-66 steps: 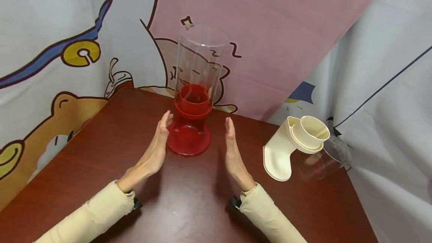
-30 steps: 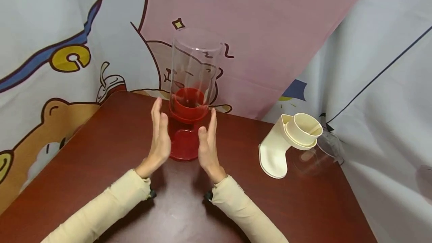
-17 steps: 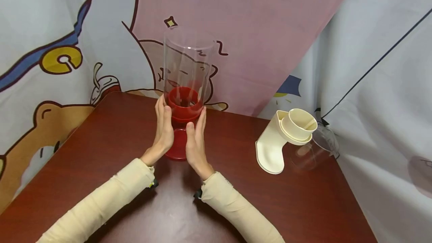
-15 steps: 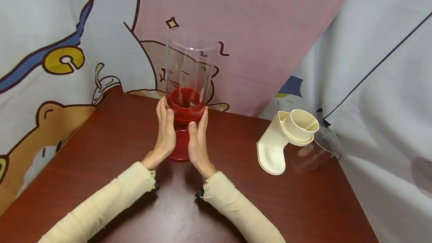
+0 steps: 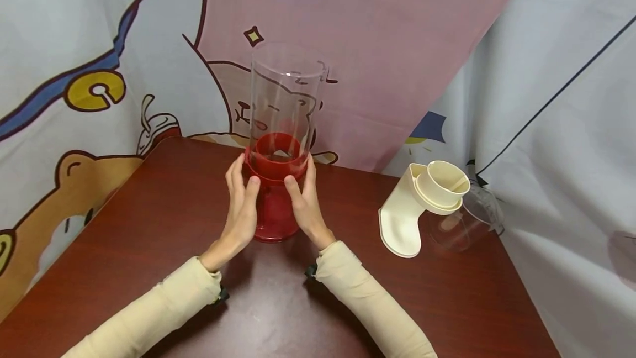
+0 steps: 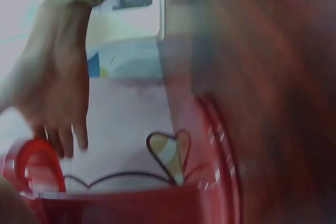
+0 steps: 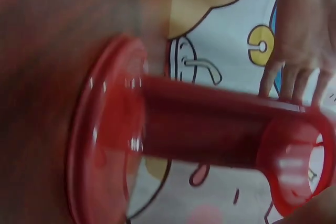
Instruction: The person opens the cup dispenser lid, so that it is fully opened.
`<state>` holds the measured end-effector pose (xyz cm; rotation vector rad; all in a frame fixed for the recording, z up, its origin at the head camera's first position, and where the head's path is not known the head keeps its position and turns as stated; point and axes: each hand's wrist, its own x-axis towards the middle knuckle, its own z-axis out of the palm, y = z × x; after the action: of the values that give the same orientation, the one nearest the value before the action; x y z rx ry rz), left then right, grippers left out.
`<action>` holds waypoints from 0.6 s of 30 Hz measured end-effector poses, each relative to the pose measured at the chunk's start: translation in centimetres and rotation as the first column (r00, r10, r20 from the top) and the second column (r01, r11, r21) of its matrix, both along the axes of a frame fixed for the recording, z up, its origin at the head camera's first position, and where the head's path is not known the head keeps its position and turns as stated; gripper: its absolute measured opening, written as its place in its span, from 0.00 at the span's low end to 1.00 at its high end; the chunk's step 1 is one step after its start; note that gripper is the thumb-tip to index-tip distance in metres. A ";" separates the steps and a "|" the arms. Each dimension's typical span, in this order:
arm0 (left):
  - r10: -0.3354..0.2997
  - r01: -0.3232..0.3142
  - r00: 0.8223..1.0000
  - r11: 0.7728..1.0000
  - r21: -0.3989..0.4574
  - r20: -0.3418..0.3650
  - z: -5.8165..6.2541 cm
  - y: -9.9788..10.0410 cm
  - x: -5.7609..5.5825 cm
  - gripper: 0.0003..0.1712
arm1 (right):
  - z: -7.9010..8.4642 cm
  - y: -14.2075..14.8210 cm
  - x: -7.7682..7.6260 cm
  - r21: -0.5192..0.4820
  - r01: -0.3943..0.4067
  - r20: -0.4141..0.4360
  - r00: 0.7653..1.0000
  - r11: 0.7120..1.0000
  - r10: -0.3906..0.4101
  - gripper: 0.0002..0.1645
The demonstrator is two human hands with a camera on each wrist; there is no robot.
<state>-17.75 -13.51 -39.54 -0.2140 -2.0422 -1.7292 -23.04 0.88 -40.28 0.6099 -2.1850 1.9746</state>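
- Two hands, both mine, flank a red stand (image 5: 275,209) held upright close to the back edge of the worktop (image 5: 268,319), nearer the back left corner than the back right.
- My left hand (image 5: 240,210) grips its left side, fingers against the cup (image 5: 278,169) and thumb at the front.
- My right hand (image 5: 309,208) holds the opposite side, thumb likewise in front; the fingers of both hands are clamped on the red stand.
- One tall clear cylinder (image 5: 285,98) stands upright on the cup.
- Whether the round base (image 7: 107,135) touches the worktop, I cannot tell.
- Toward the back right corner, well apart from my hands, stands a cream stand (image 5: 403,225).
- Just beside it, near the right edge, sits a clear container (image 5: 454,239), partly hidden.
- Cartoon-printed cloth (image 5: 377,59) hangs behind the back edge.
- Pale sleeves (image 5: 149,314) cover my forearms.
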 end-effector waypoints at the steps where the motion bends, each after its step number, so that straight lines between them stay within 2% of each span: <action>1: 0.001 -0.001 1.000 1.000 0.020 -0.004 0.2 -0.4 -0.4 0.38 | 0.3 0.3 -0.2 0.011 -0.003 0.005 1.000 1.000 0.003 0.69; 3: 0.003 -0.002 1.000 0.999 0.037 -0.014 0.6 -1.1 -1.7 0.36 | 0.9 0.9 -0.8 0.033 -0.004 0.010 1.000 0.999 0.003 0.73; 6: 0.004 -0.003 0.999 0.999 0.037 -0.039 1.3 -2.2 -4.2 0.34 | 1.7 1.1 -2.2 0.058 -0.027 -0.002 1.000 0.998 0.027 0.77; 8: -0.015 0.017 0.999 0.999 0.030 -0.047 1.4 -2.7 -5.7 0.34 | 2.0 1.1 -3.0 0.059 -0.065 -0.009 0.998 0.996 0.066 0.80; 10: -0.023 0.025 0.999 0.999 0.041 -0.043 1.3 -2.8 -6.7 0.35 | 1.9 0.9 -3.5 0.055 -0.102 -0.017 0.994 0.993 0.103 0.82; 13: -0.008 0.011 0.999 0.998 0.069 -0.040 0.7 -2.4 -7.1 0.37 | 1.4 0.6 -3.5 0.052 -0.120 -0.040 0.992 0.991 0.122 0.82; 18: 0.038 -0.031 0.998 0.990 0.135 -0.054 -0.3 -1.3 -6.0 0.33 | 0.2 0.7 -2.1 0.047 -0.054 -0.107 0.993 0.997 0.059 0.79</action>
<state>-23.76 -14.80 -39.87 -0.1809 -1.8709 -1.8104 -25.16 1.63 -40.06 0.7744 -2.1745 1.8769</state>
